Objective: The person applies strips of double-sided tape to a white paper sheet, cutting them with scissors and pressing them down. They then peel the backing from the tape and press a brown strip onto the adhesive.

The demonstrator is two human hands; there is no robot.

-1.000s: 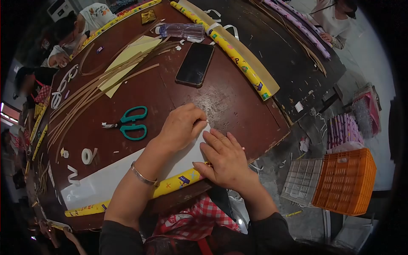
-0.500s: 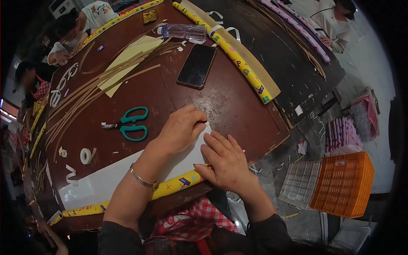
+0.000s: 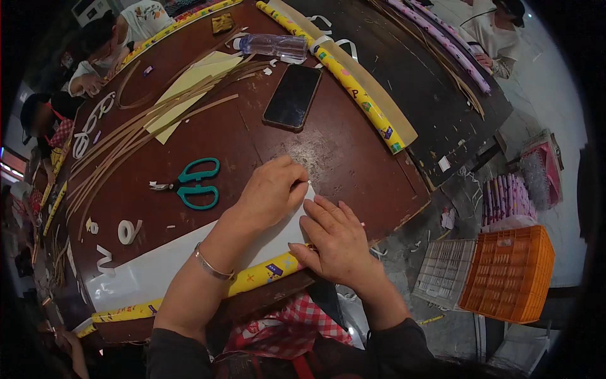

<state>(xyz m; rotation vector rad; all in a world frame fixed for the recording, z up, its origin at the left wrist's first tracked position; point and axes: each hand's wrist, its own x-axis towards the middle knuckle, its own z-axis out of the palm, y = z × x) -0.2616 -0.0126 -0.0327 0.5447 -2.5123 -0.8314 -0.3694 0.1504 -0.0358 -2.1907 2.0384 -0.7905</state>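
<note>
Left hand: your left hand [image 3: 271,191] pinches the white sheet [image 3: 158,268] at its corner.
Right hand: your right hand [image 3: 338,241] lies flat on it, grip released.
Scissors: green scissors [image 3: 189,183] just left of that corner, on the bench [image 3: 353,158].

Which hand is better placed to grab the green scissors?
Left. The left hand rests on the white sheet's corner right beside the green-handled scissors; the right hand presses the sheet farther away.

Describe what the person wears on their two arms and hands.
Both hands are bare, with no gloves or rings that I can make out. The left hand has a thin silver-coloured bangle at the wrist. Dark sleeves are pushed up both arms. The right hand shows no wrist jewellery.
</note>
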